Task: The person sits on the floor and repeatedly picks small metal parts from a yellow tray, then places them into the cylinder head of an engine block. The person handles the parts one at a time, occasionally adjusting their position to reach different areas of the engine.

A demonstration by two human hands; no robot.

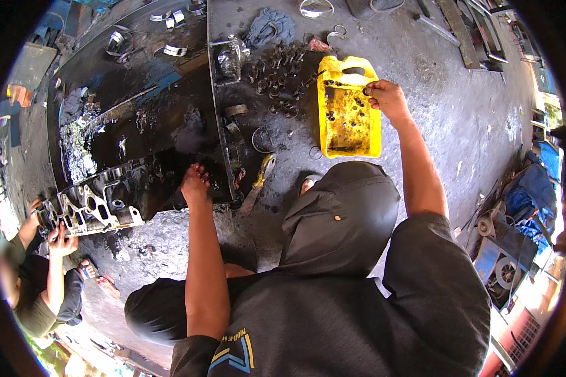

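Observation:
My right hand (388,100) pinches a small dark round part (366,92) above the yellow jerrycan (322,129), which lies on its side with its upper face cut away. Dark oily film and several small dark parts (331,115) are inside the can. Over at the left, my left hand (196,183) is at the near right part of a black, oily metal tray (163,135), its fingers curled; what they hold, if anything, is too dark to make out. A dark rag (190,130) lies in the tray just beyond that hand.
Several dark, stemmed metal parts (277,78) stand left of the can. Nearer lies a scraper with a yellow handle (263,173). A blue-grey cloth (271,26) and metal rings (316,7) are farther off. At left, another person's hands (61,242) touch a metal plate with holes (94,210).

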